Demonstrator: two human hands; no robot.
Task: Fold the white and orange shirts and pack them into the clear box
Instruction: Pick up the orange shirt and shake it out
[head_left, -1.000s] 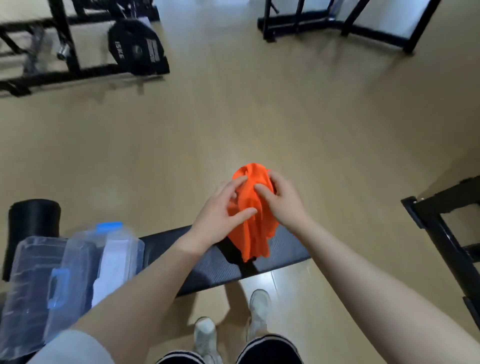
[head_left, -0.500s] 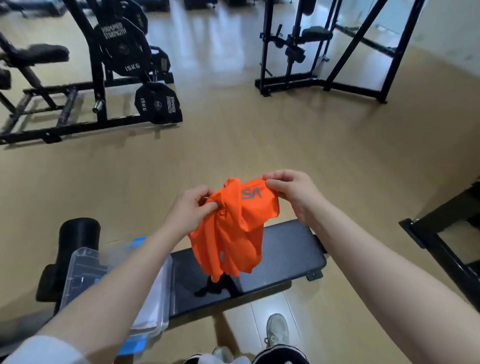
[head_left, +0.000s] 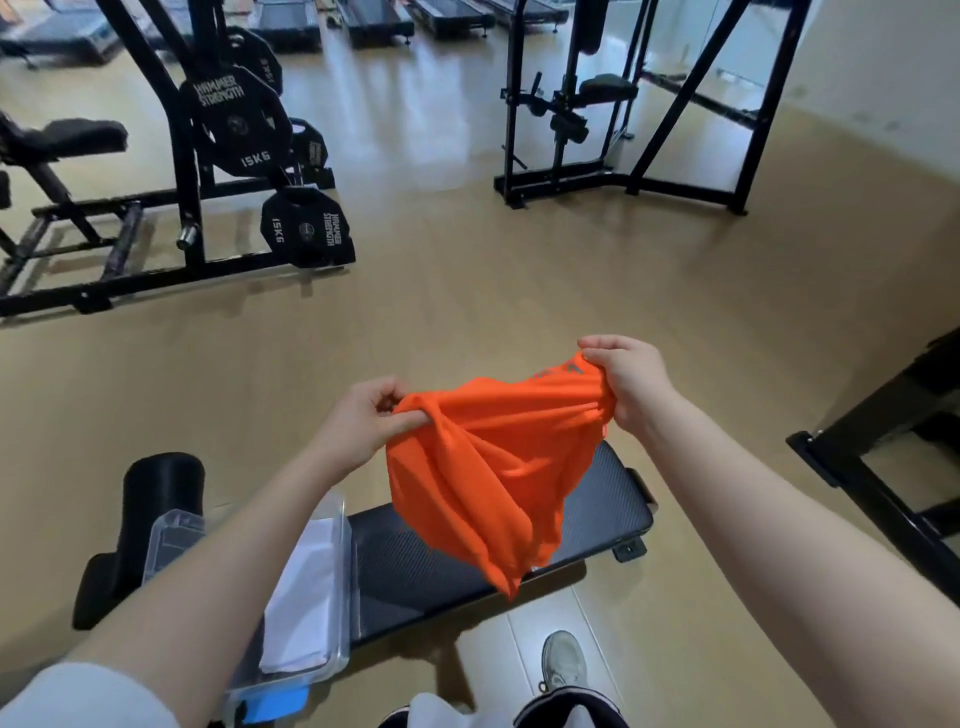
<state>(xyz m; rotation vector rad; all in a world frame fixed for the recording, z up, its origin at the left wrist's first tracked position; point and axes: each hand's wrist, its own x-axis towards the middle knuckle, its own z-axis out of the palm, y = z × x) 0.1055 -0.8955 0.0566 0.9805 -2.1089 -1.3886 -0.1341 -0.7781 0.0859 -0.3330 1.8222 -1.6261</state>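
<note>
Bright, even indoor light fills the view. The glossy tan wooden floor (head_left: 519, 291) carries pale glare streaks toward twelve o'clock and soft, faint shadows under the black steel weight rack (head_left: 187, 171) at ten o'clock. Wide-angle distortion bends straight lines at the edges. Slight blur softens everything, most at seven o'clock.

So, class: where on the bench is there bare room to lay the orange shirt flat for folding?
The bench pad is bare from the clear box to its right end, under the hanging orange shirt. The left end is crowded: the box, holding the white shirt, sits there.
</note>
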